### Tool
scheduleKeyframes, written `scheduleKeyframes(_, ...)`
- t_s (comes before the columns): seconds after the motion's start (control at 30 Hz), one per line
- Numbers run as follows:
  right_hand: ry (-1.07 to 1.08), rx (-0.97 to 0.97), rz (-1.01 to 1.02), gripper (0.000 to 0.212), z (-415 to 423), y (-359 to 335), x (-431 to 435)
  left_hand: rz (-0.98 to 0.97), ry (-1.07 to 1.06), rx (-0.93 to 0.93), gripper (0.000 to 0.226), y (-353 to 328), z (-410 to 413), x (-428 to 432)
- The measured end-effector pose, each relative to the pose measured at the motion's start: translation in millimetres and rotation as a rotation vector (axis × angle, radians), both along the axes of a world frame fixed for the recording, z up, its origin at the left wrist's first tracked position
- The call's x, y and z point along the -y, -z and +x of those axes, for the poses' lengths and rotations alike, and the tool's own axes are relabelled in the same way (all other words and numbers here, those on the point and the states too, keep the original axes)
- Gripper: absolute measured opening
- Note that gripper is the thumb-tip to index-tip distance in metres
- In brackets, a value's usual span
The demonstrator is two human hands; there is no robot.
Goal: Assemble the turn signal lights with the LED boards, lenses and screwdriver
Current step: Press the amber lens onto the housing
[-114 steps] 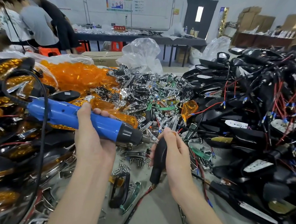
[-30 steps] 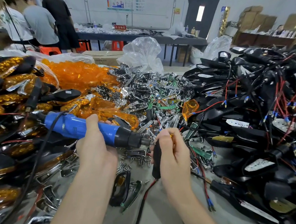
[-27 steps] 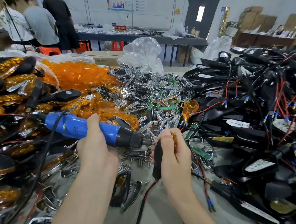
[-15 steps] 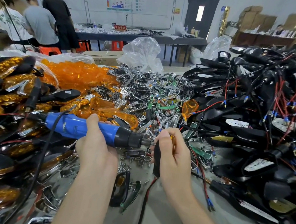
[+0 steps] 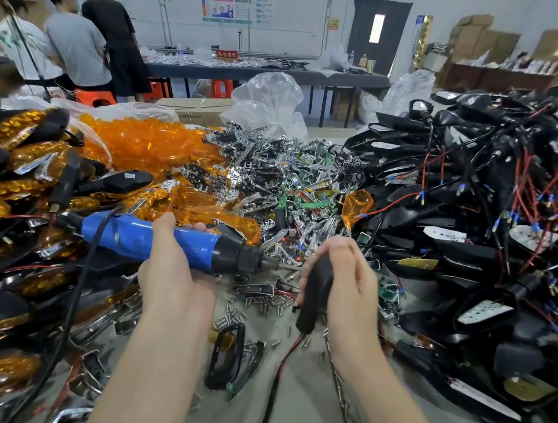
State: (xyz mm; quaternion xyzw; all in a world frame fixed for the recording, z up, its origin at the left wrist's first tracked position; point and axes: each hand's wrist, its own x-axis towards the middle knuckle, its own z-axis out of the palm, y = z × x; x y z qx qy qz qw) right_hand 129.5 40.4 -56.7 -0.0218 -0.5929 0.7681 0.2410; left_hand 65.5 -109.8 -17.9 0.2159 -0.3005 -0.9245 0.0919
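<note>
Left hand: our left hand [image 5: 172,270] wraps round the blue screwdriver [image 5: 158,241], bit level and pointing right.
Right hand: our right hand [image 5: 348,281] curls round the black turn signal light [image 5: 315,295], held upright above the near edge of the table [image 5: 308,409], a red wire trailing below it.
Contact: the bit meets the light's upper side (the screw itself is hidden from us).
Risk: we judge the bit could skip off the screw head and score the plastic if the light tilts in our grip. The tool's cord, draped over the left-edge heap, could snag and pull the bit off line.
Surface: grey table with loose screws [image 5: 259,303] in the middle, orange lenses [image 5: 151,144] toward the far left corner, LED boards [image 5: 273,178] at the far edge, and wired black housings [image 5: 467,206] along the right edge.
Room: a workshop, with three people [image 5: 78,45] at a far table [image 5: 263,73] and cardboard boxes [image 5: 477,37] by the back wall.
</note>
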Motion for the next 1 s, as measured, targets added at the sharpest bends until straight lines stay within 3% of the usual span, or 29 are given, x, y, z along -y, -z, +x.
scheduleKeyframes(0.17, -0.073, 0.094, -0.560, 0.052, -4, -13, -32, 0.062, 0.004, 0.006, 0.020, 2, 2, 1)
scheduleKeyframes(0.27, -0.126, 0.076, -0.671, 0.044, -4, -11, -45, 0.027, -0.013, 0.000, 0.013, 5, 4, -3)
scheduleKeyframes(0.4, -0.212, 0.045, -0.613, 0.027, -3, -8, -47, -0.030, -0.006, 0.013, 0.021, 5, 8, -7)
scheduleKeyframes(0.5, -0.330, 0.022, -0.647, 0.026, -1, -6, -43, -0.162, 0.026, 0.035, 0.011, 5, 15, -10)
scheduleKeyframes(0.73, -0.199, 0.198, -0.383, 0.028, -5, -5, -28, -0.564, 0.149, 0.083, 0.004, 12, 41, -5)
scheduleKeyframes(0.8, -0.235, 0.223, -0.456, 0.029, -9, -7, -22, -0.637, 0.190, 0.089, 0.008, 10, 47, -1)
scheduleKeyframes(0.9, -0.241, 0.195, -0.407, 0.028, -12, -12, -6, -0.721, 0.258, 0.087, 0.015, 6, 54, 7)
scheduleKeyframes(0.97, -0.244, 0.182, -0.383, 0.033, -16, -14, 10, -0.750, 0.299, 0.056, 0.005, 6, 56, 14)
scheduleKeyframes(1.0, -0.261, 0.180, -0.371, 0.035, -17, -17, 20, -0.767, 0.328, 0.044, 0.014, 5, 57, 17)
